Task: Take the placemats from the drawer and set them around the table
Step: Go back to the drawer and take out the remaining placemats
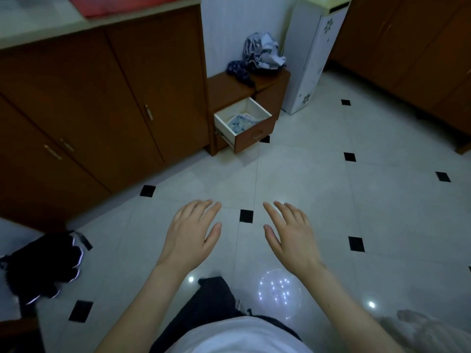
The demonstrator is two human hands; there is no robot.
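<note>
A small wooden cabinet stands against the far wall with its lower drawer (254,135) pulled open. Inside the white-lined drawer lie blue-and-white patterned placemats (241,121), stacked flat. My left hand (191,233) and my right hand (290,233) hover side by side over the tiled floor, palms down, fingers spread, holding nothing. Both are well short of the drawer, about a body length away. No table is in view.
A long brown cupboard (102,110) runs along the left. Crumpled clothes (260,54) lie on top of the small cabinet. A tall white floral unit (313,59) stands to its right, brown doors (420,47) beyond. A dark bag (43,266) lies on the floor at left.
</note>
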